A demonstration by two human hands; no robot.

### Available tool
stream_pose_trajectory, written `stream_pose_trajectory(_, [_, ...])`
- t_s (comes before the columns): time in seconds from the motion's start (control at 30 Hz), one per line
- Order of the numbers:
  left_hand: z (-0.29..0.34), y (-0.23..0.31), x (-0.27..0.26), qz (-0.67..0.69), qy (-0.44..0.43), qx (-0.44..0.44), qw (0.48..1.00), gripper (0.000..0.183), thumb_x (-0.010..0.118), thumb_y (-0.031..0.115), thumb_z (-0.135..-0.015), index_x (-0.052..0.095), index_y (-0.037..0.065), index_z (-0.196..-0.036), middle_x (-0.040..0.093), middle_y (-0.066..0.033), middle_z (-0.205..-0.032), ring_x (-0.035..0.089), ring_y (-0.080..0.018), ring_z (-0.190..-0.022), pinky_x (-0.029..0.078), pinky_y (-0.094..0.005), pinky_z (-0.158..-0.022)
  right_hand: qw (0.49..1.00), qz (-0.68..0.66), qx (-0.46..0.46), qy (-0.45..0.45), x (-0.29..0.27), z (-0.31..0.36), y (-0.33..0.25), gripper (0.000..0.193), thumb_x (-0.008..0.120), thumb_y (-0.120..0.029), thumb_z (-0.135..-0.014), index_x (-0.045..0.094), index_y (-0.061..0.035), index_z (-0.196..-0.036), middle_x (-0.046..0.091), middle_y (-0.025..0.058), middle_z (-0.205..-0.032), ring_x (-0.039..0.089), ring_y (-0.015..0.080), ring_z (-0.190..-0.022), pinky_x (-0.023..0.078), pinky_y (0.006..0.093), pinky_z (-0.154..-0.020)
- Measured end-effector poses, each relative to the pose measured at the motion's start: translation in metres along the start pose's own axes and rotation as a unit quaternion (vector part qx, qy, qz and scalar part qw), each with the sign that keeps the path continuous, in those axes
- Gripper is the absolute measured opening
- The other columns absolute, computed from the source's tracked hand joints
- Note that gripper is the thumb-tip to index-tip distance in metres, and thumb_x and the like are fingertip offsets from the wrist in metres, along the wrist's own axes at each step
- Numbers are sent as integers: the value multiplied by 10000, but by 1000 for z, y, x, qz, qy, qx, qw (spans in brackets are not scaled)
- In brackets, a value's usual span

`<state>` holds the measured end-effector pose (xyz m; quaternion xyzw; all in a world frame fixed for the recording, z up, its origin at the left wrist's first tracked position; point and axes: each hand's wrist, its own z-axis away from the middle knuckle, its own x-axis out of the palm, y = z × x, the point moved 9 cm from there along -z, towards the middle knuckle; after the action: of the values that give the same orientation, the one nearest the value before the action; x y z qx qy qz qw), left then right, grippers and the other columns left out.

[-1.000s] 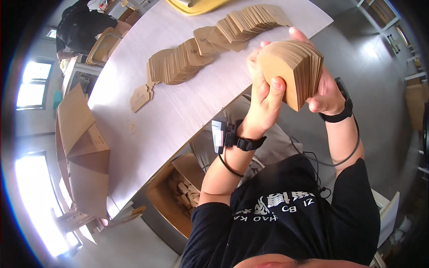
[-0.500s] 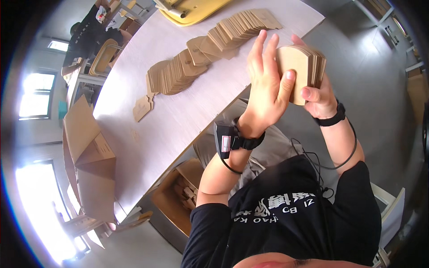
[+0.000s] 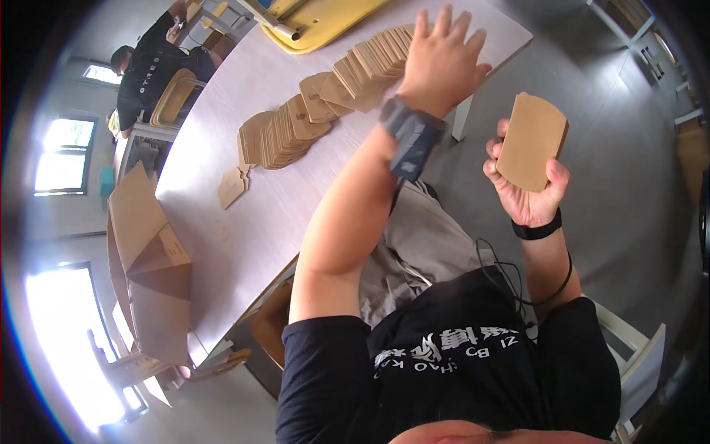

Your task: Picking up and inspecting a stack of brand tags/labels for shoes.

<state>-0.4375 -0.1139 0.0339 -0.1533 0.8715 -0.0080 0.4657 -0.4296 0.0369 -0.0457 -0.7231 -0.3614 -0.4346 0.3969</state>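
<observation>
Clamping the card stack (image 3: 529, 142), right grip (image 3: 531, 203) points its length forward, slightly rightward; left grip (image 3: 440, 66) spread.

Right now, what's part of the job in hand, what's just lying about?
Job:
brown card stack, held in the right hand
card row on the table, left hand near it

Probably lying about:
open cardboard box
yellow seat with metal legs

From upper centre to lower left of the frame the table (image 3: 270, 203) is spread, with a row of cards (image 3: 285, 137) laid on it and a carton (image 3: 157, 274) set at its left edge. The left hand (image 3: 444, 65) is held near the row's upper-right end; right of the table, a stack (image 3: 531, 140) is held in the right hand (image 3: 528, 207). At upper left, a person (image 3: 157, 78) is seen beyond the table.
</observation>
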Motion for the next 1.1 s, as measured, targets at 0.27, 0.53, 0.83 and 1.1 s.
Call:
stream_pose_trajectory(0.27, [28, -38, 60, -21, -126, -117, 985, 637, 482, 512, -1017, 559, 20, -1415, 508, -160, -1528, 398, -314, -1473, 245, -580, -1223, 995, 90, 23, 32, 10, -3, -3, 1119, 827, -288, -800, 99, -185, -1644, 490, 140, -1328, 591, 281, -1084, 589, 441, -895])
stream_pose_trajectory(0.53, [65, -71, 41, -13, -131, -121, 984, 619, 476, 465, -1026, 514, 23, -1457, 494, -167, -1539, 376, -297, -1491, 228, -551, -1240, 985, 172, 12, 27, 14, -26, -11, 1102, 803, -290, -817, 89, -147, -1645, 496, 158, -1363, 598, 298, -1099, 583, 457, -922])
stream_pose_trajectory(0.83, [97, -52, -56, 3, -80, -20, 997, 650, 658, 431, -946, 520, 53, -1457, 483, -159, -1543, 331, -324, -1511, 232, -526, -1241, 853, 501, -146, 26, 42, -105, -62, 833, 658, -69, -872, 248, -38, -1597, 530, 160, -1379, 591, 311, -1230, 517, 545, -1036])
stream_pose_trajectory(1.1, [169, -16, -79, 120, -129, 80, 981, 698, 794, 328, -809, 552, 138, -1436, 430, -81, -1599, 305, -304, -1531, 251, -529, -1250, 442, 880, -159, 73, 3, -210, -50, 895, 805, -228, -710, 423, -76, -1505, 698, 228, -1211, 682, 346, -1098, 542, 446, -951])
